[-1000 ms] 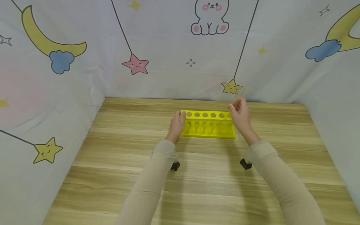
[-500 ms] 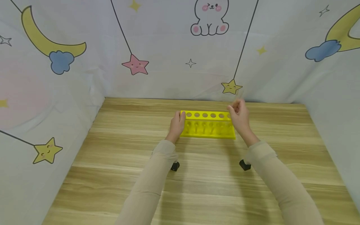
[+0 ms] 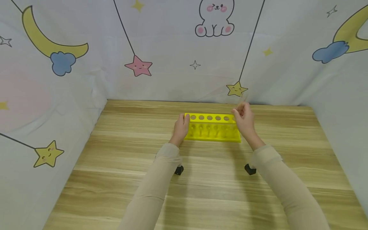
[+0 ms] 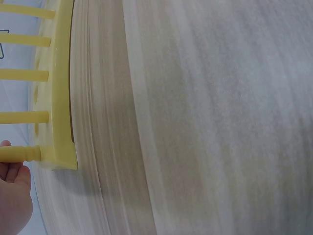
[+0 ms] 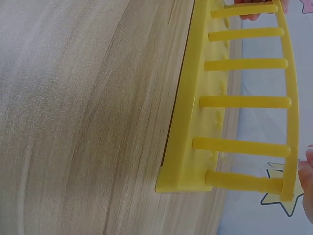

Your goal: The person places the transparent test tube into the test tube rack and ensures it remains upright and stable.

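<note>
A yellow test tube rack [image 3: 211,138] stands upright on the wooden table, with a row of round holes in its top bar and pegs below. My left hand [image 3: 181,127] grips its left end, thumb on the top bar; in the left wrist view, the left hand's fingers [image 4: 15,196] sit behind the end post. My right hand [image 3: 245,119] is at the rack's right end, pinching a clear test tube [image 3: 243,97] whose upper part shows faintly above the fingers. The tube's lower part is hidden by the hand. In the right wrist view, right fingertips [image 5: 306,171] show beside the top bar.
White cloth walls [image 3: 172,86] printed with stars and moons enclose the table [image 3: 212,191] at the back and both sides. Black wrist-camera mounts [image 3: 179,170] hang below the sleeves.
My right hand has come slightly down and left, and the clear tube has lowered with it. The left hand and the rack stay where they were.
</note>
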Demonstrator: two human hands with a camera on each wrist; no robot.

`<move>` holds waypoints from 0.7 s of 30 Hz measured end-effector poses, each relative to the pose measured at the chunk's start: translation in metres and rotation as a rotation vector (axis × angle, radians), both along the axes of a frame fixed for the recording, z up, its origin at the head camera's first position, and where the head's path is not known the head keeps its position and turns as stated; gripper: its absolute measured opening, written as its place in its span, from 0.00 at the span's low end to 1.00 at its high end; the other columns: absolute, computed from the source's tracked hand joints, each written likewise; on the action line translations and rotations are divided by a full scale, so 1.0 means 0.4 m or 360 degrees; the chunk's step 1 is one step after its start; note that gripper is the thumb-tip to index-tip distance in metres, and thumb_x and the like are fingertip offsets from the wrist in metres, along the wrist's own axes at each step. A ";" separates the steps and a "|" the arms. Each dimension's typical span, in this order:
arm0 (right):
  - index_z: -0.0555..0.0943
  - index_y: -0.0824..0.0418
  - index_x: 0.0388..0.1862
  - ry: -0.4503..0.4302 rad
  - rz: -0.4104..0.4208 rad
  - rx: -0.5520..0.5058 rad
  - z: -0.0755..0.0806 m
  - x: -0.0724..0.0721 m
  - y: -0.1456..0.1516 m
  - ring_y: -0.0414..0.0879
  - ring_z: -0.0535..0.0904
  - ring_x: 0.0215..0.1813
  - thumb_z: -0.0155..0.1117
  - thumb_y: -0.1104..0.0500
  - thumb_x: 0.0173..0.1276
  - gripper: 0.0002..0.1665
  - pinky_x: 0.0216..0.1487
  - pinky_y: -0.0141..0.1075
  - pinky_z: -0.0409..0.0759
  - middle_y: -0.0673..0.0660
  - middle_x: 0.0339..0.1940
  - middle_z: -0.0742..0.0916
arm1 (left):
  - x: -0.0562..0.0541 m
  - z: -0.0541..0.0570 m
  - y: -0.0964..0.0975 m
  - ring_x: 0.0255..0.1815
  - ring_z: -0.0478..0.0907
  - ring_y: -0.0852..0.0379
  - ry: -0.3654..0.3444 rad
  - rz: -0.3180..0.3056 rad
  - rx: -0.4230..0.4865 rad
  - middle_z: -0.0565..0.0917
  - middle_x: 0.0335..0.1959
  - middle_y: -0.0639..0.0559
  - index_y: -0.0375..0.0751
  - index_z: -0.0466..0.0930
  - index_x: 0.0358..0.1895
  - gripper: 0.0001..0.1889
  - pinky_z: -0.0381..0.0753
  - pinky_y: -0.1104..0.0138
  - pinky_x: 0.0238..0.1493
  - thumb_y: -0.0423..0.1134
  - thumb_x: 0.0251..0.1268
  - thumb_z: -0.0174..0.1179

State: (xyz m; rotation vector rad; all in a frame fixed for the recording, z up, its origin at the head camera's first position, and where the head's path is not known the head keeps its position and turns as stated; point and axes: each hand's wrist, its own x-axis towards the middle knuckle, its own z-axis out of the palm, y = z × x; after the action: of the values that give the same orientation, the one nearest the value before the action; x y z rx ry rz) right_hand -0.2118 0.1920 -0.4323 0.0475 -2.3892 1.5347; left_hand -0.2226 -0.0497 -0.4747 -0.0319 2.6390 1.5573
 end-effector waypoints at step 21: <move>0.62 0.68 0.37 0.0001 0.0012 -0.0101 -0.023 -0.005 0.003 0.36 0.71 0.32 0.53 0.63 0.64 0.11 0.29 0.20 0.70 0.55 0.33 0.75 | 0.002 0.003 0.001 0.27 0.61 0.55 0.0030 0.0004 0.0010 0.63 0.26 0.50 0.38 0.62 0.47 0.21 0.62 0.69 0.28 0.53 0.70 0.30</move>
State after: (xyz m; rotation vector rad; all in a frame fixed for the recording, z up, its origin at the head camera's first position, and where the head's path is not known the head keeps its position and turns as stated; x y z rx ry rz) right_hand -0.2137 0.1934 -0.4413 0.0434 -2.3404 1.6127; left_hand -0.2219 -0.0494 -0.4734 -0.0204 2.6490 1.5743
